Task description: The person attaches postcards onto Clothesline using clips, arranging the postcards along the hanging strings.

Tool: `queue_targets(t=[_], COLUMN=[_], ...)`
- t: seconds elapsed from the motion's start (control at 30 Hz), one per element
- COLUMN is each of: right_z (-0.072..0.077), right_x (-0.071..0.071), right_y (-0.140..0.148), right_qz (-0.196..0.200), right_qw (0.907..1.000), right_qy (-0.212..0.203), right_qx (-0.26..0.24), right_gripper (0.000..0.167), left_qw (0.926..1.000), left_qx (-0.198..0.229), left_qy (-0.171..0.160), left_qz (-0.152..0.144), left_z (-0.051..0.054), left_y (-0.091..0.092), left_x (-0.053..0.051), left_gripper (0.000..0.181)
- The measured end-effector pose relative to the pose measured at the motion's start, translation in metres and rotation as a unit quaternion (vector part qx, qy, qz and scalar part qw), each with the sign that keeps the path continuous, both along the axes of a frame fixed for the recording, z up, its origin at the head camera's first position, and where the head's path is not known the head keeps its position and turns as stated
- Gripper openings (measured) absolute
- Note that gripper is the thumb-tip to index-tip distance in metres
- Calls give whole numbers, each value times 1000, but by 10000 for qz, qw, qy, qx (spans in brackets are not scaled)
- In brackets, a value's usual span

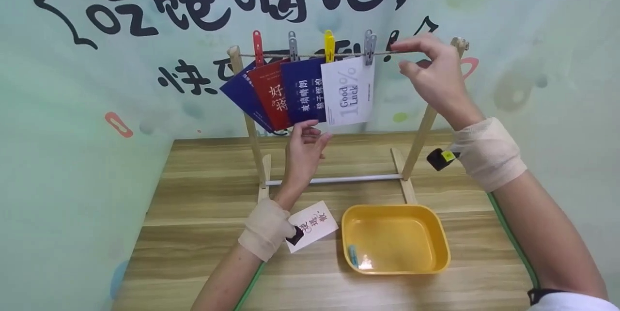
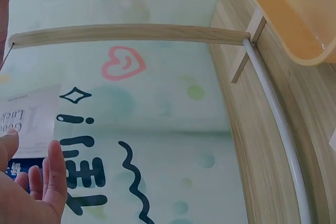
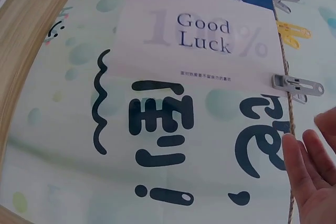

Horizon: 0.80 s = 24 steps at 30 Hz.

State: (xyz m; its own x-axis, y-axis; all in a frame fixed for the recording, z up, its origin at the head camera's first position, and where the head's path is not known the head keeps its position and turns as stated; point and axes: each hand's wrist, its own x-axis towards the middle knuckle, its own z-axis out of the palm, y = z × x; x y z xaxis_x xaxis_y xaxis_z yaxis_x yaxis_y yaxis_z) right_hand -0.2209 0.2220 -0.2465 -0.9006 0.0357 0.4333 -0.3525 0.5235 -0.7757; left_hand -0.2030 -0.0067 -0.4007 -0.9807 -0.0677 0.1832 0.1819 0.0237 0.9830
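A row of cards hangs from a rope [image 1: 310, 55]: a blue card [image 1: 240, 92], a red card [image 1: 269, 89], another blue card [image 1: 301, 90] and a white "Good Luck" card [image 1: 346, 93]. Along the top are a red clothespin [image 1: 258, 48], a grey clothespin [image 1: 293, 46], a yellow clothespin [image 1: 329, 45] and a second grey clothespin [image 3: 296, 85] on the white card's right corner. My right hand [image 1: 436, 73] is by the rope right of that corner, thumb and fingers apart, holding nothing. Just under the cards, my left hand [image 1: 304, 153] has loosely bent fingers and grips nothing.
Wooden posts [image 1: 420, 141] and a white crossbar [image 1: 358, 178] form the stand. In front, a yellow tray [image 1: 395, 210] contains a small turquoise clothespin [image 1: 353, 256]. A white card [image 1: 319, 224] lies on the table [image 1: 193, 233], partly behind the left wrist.
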Motion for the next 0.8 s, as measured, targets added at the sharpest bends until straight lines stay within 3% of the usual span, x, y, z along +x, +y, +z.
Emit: queue_targets(t=[0.23, 0.5, 0.8], right_z=[-18, -39, -72], right_x=[23, 49, 81], right_y=[0, 0, 16], right_qz=[387, 966, 1102], right_qw=[9970, 9927, 9908], right_qy=[570, 586, 624], right_qx=[-360, -418, 484], right_gripper=[29, 35, 39], left_qw=[9993, 9985, 9909], left_qx=[-232, -305, -1109], left_qy=[186, 250, 540], left_qz=[-238, -373, -545], left_z=[-4, -16, -33], left_y=[2, 0, -5], left_x=[12, 26, 38], left_gripper=[41, 40, 40])
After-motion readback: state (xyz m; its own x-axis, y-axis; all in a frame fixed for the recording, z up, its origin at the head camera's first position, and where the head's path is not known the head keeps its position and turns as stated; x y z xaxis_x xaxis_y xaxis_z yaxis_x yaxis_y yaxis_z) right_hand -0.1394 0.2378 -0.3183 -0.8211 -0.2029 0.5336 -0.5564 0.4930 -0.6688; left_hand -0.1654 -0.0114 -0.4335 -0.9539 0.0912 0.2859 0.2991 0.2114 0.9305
